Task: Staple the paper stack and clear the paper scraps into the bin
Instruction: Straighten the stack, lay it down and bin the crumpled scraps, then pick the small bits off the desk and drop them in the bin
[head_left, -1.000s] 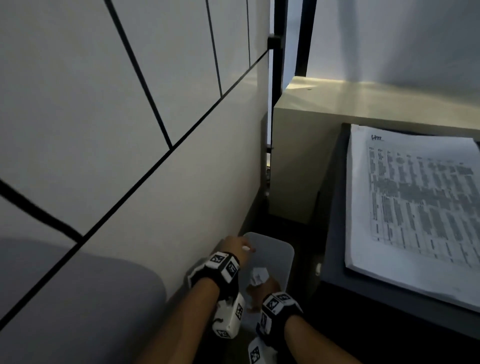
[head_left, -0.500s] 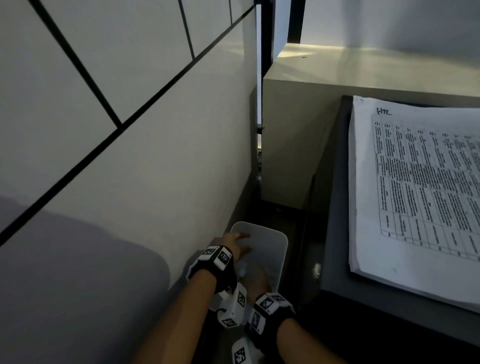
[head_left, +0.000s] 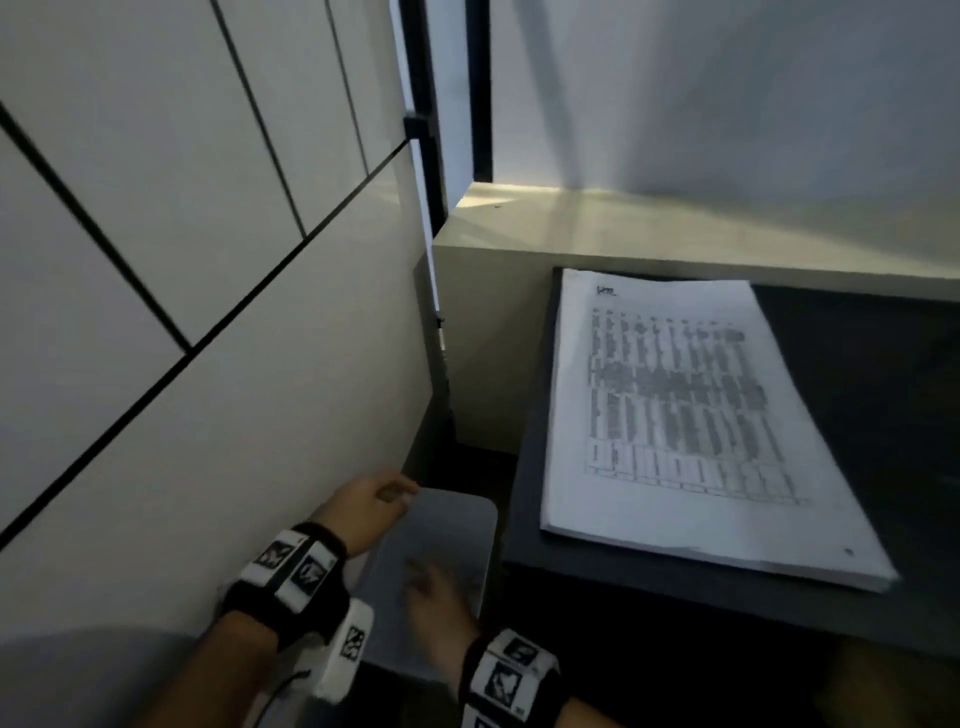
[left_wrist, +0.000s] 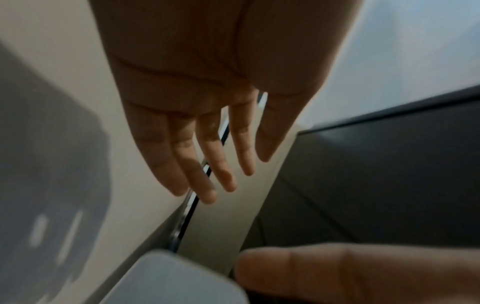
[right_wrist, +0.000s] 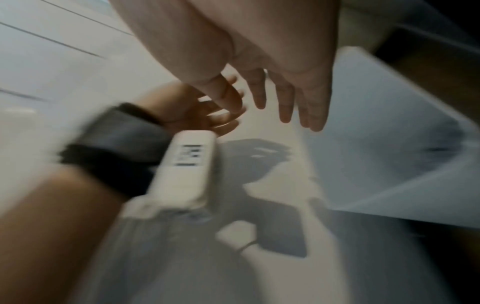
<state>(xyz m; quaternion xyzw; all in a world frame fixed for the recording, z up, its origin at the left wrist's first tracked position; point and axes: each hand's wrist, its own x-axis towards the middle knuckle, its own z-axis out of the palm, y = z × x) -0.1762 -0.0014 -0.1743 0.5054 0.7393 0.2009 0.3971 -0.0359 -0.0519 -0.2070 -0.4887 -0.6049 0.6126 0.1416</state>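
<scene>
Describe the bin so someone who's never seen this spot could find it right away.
Start at the dark desk with the printed paper stack on it, then look down its left side to the floor by the pale panelled wall. The bin stands in that narrow gap, under the left hand and right hand. It is the only pale, translucent, round-cornered container there.

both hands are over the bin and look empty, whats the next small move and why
Probably lift both hands out and back toward the desk. The left hand and right hand show straight, empty fingers above the white bin, so nothing is left to drop. The paper stack lies on the dark desk; whether more scraps remain is not visible.
</scene>
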